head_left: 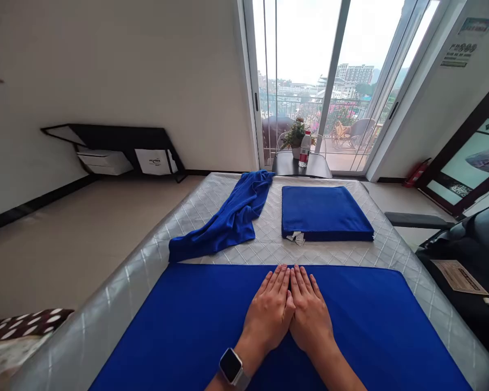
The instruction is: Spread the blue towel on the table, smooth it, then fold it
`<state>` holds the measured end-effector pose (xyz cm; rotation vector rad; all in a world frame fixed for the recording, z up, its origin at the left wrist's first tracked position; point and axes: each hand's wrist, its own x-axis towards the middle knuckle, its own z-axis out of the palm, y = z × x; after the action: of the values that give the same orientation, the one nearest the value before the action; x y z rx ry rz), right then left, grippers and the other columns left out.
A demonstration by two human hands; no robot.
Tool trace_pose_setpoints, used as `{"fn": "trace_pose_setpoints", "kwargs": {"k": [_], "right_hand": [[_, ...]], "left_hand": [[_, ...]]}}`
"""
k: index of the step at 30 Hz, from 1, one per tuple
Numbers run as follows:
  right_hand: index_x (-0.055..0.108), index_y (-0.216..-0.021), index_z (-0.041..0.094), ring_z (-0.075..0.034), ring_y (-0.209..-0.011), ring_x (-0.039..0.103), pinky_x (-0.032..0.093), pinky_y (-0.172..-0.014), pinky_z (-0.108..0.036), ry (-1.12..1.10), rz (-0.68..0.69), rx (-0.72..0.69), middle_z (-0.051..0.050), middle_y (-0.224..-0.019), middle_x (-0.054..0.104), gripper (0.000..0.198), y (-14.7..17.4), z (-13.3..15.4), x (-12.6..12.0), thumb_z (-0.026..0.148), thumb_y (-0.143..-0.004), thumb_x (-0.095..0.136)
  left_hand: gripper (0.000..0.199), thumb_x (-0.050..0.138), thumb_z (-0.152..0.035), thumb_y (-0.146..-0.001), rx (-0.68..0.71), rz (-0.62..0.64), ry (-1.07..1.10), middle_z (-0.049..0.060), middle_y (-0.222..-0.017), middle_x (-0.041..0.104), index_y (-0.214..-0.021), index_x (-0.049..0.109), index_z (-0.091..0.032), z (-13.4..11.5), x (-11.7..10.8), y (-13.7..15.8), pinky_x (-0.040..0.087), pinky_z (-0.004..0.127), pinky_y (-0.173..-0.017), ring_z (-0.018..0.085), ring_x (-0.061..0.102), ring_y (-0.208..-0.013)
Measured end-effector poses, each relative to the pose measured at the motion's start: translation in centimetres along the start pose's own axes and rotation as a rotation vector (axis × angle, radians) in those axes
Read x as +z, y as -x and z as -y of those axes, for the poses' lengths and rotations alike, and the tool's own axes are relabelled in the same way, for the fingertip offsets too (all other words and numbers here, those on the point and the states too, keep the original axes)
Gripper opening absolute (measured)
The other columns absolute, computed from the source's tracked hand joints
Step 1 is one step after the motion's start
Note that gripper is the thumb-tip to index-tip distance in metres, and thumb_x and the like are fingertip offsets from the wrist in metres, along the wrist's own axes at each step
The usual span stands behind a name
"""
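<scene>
A blue cloth [179,326] lies spread flat across the near part of the mattress [195,201]. On its middle, close to the far edge, my left hand [271,307] rests palm down with fingers stretched forward. Right beside it, my right hand [309,309] lies flat too, the two touching along the thumbs. Neither hand grips anything. Beyond the spread cloth, a crumpled blue cloth [232,217] trails toward the far left. A folded stack of blue cloths [324,212] sits at the far right, with white tags [296,237] showing at its near corner.
Past the mattress, a small dark table [283,164] bears a bottle [305,149] and a potted plant [295,133] before glass doors. A black rack [118,138] with white boxes stands by the left wall. At the right are a black chair [478,239] and a fire extinguisher [417,173].
</scene>
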<state>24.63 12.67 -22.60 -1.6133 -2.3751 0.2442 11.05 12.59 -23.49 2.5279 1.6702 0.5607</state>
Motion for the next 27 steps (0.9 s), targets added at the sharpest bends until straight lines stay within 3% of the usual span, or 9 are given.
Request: {"fn": "trace_pose_setpoints", "kwargs": {"k": [4,12,27], "right_hand": [[0.016,-0.156,0.016,-0.021,-0.151,0.009,0.014,-0.123,-0.046,0.025,-0.009,-0.005,-0.005,-0.162,0.021,0.056,-0.3,0.3,-0.6,0.032,-0.102,0.02],[0.02,-0.156,0.016,-0.021,-0.151,0.011,0.015,-0.123,-0.043,0.095,0.043,0.016,-0.007,-0.163,0.019,0.057,1.4,0.3,1.0,0.032,-0.102,0.021],[0.018,-0.156,0.012,-0.02,-0.151,0.011,0.009,-0.122,-0.04,0.135,0.063,0.033,-0.008,-0.164,0.013,0.061,2.1,0.2,1.2,0.028,-0.098,0.025]], "left_hand": [[0.059,0.028,-0.029,-0.101,-0.014,-0.023,-0.008,0.009,-0.161,0.034,-0.157,0.016,-0.017,0.0,-0.3,-0.3,0.029,0.046,-0.123,0.022,0.026,-0.149],[0.054,0.028,-0.028,-0.101,0.017,-0.009,-0.048,0.012,-0.157,0.041,-0.152,0.033,-0.012,-0.1,1.4,1.4,0.032,0.043,-0.121,0.021,0.03,-0.148],[0.057,0.024,-0.035,-0.101,0.007,0.01,-0.052,0.013,-0.158,0.039,-0.151,0.034,-0.01,-0.3,2.0,1.5,0.025,0.046,-0.122,0.022,0.027,-0.149]]}}
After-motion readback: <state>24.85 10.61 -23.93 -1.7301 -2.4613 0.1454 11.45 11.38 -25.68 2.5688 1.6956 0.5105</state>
